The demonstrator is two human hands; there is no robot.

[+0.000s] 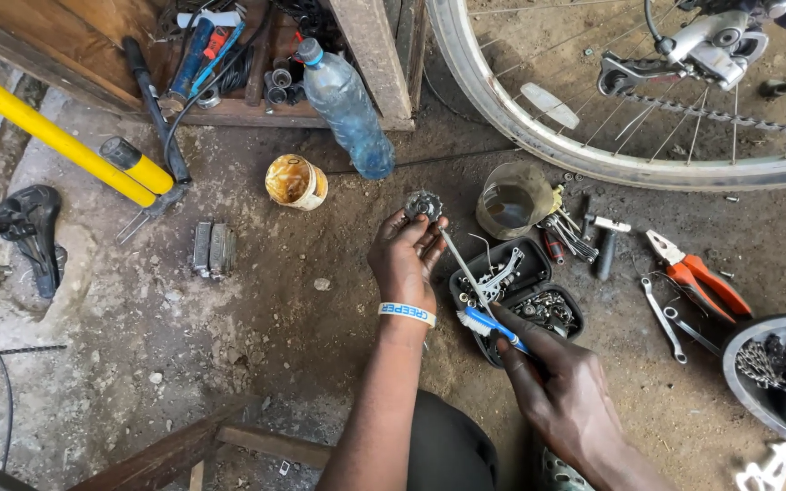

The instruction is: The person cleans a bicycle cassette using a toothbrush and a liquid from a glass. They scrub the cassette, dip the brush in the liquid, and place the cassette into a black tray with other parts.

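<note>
My left hand (404, 257) holds a small metal cog-like bicycle part (424, 205) up by its fingertips; a white wristband sits on that wrist. My right hand (552, 382) grips a toothbrush (479, 305) with a blue and white handle, its thin end reaching up toward the metal part. Both hands hover over the dirt floor beside a black two-compartment tray (534, 273) that holds small metal bits and screws.
A bicycle wheel (539, 136) with derailleur and chain spans the top right. Nearby lie a clear plastic cup (511, 200), a yellow tin (295, 181), a plastic bottle (347, 105), orange pliers (698, 277), spanners (664, 318), a yellow pump (56, 136) and a bowl (739, 373) with chain.
</note>
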